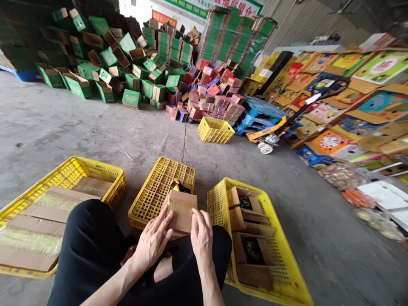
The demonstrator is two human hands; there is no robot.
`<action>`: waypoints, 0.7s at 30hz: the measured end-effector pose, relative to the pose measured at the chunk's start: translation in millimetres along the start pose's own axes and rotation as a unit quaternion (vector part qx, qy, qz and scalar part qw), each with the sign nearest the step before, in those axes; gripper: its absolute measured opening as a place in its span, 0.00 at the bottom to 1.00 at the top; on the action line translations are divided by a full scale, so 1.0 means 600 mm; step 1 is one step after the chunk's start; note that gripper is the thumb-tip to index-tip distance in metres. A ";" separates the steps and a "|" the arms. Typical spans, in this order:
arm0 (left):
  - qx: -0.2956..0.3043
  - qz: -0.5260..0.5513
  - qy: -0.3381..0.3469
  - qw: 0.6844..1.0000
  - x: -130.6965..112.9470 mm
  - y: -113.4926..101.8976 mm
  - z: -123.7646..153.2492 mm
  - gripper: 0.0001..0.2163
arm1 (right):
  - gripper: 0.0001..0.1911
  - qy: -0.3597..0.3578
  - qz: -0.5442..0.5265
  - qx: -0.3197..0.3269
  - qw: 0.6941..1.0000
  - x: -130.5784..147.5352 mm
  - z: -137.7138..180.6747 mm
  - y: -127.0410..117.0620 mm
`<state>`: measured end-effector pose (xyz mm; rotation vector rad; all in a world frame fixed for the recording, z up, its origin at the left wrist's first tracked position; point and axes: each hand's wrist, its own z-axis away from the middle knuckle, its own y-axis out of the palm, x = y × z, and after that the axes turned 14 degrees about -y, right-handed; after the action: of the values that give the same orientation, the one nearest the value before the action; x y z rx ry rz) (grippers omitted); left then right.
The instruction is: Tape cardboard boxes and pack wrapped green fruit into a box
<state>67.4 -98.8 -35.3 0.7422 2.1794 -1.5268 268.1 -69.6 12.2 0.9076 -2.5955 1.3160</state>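
A small closed cardboard box (185, 216) sits in front of my knees, at the near end of an upturned yellow crate (149, 187). Clear yellowish tape (177, 208) runs across its top. My left hand (154, 238) lies on the box's left side, fingers stretched out over the tape. At the right edge, my right hand (201, 231) has its fingers bent together against the cardboard, by the tape's end. Just behind the box is a yellow-and-black tape dispenser (181, 186), partly hidden.
Left stands a yellow crate (117, 176) of taped boxes; right, another yellow crate (287, 255) with open boxes holding dark contents. Farther off are a yellow crate (216, 129), a pallet jack (270, 135), blue pallets (255, 112), piled green boxes (131, 97) and stacked fruit cartons (338, 142).
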 end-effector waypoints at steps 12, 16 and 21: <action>0.041 -0.038 0.066 0.996 -0.039 -0.005 -0.065 0.23 | 0.21 -0.013 -0.004 0.006 1.000 -0.008 -0.004 0.012; 0.035 -0.052 0.053 0.997 -0.044 -0.006 -0.086 0.26 | 0.21 -0.006 -0.022 0.009 1.000 -0.008 -0.002 0.016; 0.027 -0.056 0.046 0.997 -0.024 -0.011 -0.078 0.28 | 0.20 0.000 -0.029 0.002 1.000 -0.005 0.006 0.019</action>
<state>74.4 -59.8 -6.0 0.7317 2.2908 -1.6419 265.0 -66.0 1.2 0.9743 -2.5472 1.3061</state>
